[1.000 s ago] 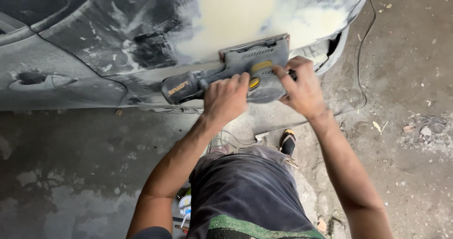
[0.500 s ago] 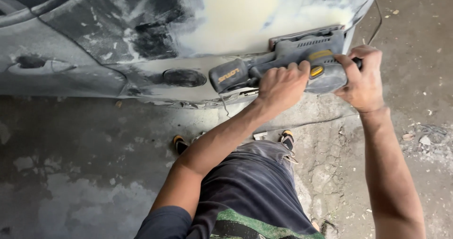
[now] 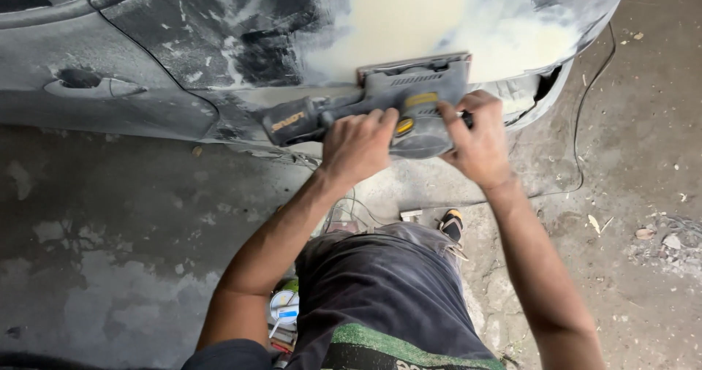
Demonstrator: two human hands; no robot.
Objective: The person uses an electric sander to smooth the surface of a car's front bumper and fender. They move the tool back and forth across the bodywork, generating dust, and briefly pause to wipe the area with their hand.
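Against the side of a grey car body panel (image 3: 183,26), an electric sander (image 3: 409,103) sits with its flat rectangular pad pressed to the metal, right at the lower edge of a broad pale patch of filler (image 3: 417,12). Both of the person's hands are on the tool. The left hand (image 3: 358,147) wraps over the middle of the sander's grey body where the handle meets the housing, fingers curled down and closed around it, knuckles facing the camera. The right hand (image 3: 479,140) grips the rounded rear end of the housing, fingers bent tight around it, with the thumb lying along the top near a small yellow button. Neither hand shows any gap from the tool; both are clenched on it. The sander's handle runs out to the left, ending in a dark stub with yellow markings. A thin black cord (image 3: 585,99) trails down the right side of the panel onto the concrete floor (image 3: 110,231). Below the arms are the person's dark trousers (image 3: 380,289) and 1 shoe (image 3: 452,225) on the ground.
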